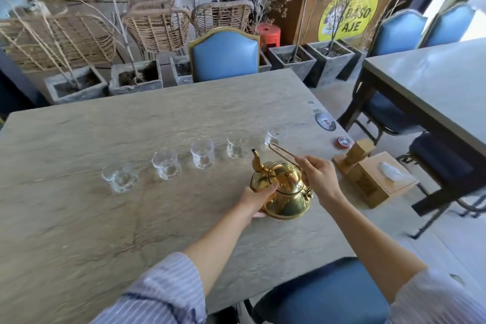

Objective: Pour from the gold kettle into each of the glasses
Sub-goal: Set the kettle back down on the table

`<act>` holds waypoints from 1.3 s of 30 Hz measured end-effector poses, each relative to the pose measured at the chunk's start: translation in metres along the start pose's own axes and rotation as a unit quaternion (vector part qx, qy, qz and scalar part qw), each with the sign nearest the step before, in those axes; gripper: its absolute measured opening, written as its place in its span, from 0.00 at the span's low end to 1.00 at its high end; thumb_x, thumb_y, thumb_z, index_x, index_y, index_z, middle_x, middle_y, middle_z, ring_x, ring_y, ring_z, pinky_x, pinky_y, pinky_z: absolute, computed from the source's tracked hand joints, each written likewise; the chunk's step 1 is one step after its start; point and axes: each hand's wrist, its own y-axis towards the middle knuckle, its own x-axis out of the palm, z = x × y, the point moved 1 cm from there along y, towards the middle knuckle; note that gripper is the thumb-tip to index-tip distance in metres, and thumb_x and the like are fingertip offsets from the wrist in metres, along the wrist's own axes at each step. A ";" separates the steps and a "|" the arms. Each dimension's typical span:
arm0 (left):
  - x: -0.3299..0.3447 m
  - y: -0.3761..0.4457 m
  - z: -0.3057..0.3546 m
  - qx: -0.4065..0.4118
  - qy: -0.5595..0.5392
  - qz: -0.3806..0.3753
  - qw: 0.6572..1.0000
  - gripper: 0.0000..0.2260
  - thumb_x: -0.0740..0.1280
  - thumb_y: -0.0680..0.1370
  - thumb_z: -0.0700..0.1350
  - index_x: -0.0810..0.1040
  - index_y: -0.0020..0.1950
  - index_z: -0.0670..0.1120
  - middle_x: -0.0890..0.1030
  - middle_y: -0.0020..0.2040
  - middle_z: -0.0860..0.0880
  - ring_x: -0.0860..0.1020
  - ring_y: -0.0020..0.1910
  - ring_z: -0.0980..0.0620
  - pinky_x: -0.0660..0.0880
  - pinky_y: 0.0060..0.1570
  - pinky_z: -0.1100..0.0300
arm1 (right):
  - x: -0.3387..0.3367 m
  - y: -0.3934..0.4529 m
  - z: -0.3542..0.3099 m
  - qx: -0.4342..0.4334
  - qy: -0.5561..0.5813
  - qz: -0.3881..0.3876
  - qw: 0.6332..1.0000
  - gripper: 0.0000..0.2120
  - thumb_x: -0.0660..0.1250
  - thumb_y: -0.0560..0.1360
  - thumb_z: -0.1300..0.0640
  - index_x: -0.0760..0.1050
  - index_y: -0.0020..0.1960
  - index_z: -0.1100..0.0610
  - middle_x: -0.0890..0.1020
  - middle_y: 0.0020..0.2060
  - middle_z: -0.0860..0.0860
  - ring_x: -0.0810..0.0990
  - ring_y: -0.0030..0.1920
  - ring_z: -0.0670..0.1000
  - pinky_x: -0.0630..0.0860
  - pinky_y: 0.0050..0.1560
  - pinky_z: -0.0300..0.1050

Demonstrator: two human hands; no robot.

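Seen from the head camera, a person in a striped shirt handles a gold kettle (282,189) at the near right of a stone-topped table (105,218). The left hand (259,198) is curled against the kettle's left flank, thumb high near the base of the spout and fingers wrapped low around the belly. The right hand (319,173) pinches the thin wire handle (282,152), which is swung up and back toward the far side, between thumb and fingertips. The kettle looks tilted slightly, its spout pointing up and to the left; whether its base rests on the table cannot be told. Five clear glasses stand apart in a diagonal row beyond it: the leftmost glass (120,177), a second glass (166,164), a middle glass (202,153), a fourth glass (237,144) just beyond the spout, and a blurred fifth glass (274,135) behind the handle loop. How full they are cannot be judged. A wooden tissue box (373,181) sits at the table's right edge, and a blue chair (224,56) faces the far side.
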 end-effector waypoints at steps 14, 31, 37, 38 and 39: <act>0.028 0.009 0.015 0.022 -0.005 0.025 0.999 0.45 0.75 0.71 0.60 0.58 0.78 0.38 0.67 0.76 0.40 0.72 0.71 0.41 0.80 0.59 0.43 | -0.014 0.026 0.013 0.018 -0.014 0.010 1.000 0.19 0.68 0.76 0.56 0.74 0.31 0.65 0.70 0.22 0.54 0.64 0.20 0.43 0.61 0.22 0.36; -0.001 -0.040 -0.002 0.117 0.170 0.149 0.967 0.34 0.70 0.77 0.57 0.65 0.77 0.42 0.69 0.76 0.43 0.71 0.71 0.43 0.71 0.70 0.49 | -0.029 0.027 -0.005 -0.001 -0.146 -0.055 0.988 0.15 0.65 0.78 0.50 0.80 0.58 0.59 0.83 0.47 0.50 0.80 0.45 0.48 0.77 0.44 0.40; -0.010 -0.088 0.002 0.149 0.256 0.237 0.925 0.29 0.69 0.79 0.52 0.67 0.76 0.43 0.74 0.70 0.43 0.74 0.67 0.44 0.70 0.58 0.60 | -0.033 0.003 -0.024 -0.054 -0.213 -0.046 0.975 0.16 0.66 0.77 0.53 0.75 0.64 0.55 0.81 0.60 0.54 0.80 0.54 0.52 0.76 0.59 0.49; -0.011 -0.098 0.003 0.155 0.264 0.248 0.919 0.29 0.69 0.79 0.52 0.66 0.77 0.43 0.72 0.72 0.42 0.73 0.69 0.44 0.70 0.60 0.59 | -0.034 -0.004 -0.029 -0.062 -0.234 -0.053 0.969 0.17 0.66 0.77 0.52 0.74 0.65 0.54 0.81 0.60 0.54 0.80 0.55 0.54 0.74 0.62 0.52; -0.013 -0.105 0.003 0.159 0.275 0.259 0.912 0.30 0.68 0.79 0.53 0.65 0.77 0.43 0.70 0.73 0.42 0.71 0.70 0.44 0.70 0.63 0.57 | -0.034 -0.009 -0.032 -0.077 -0.252 -0.060 0.963 0.18 0.66 0.77 0.52 0.73 0.65 0.53 0.81 0.60 0.55 0.80 0.56 0.55 0.73 0.64 0.54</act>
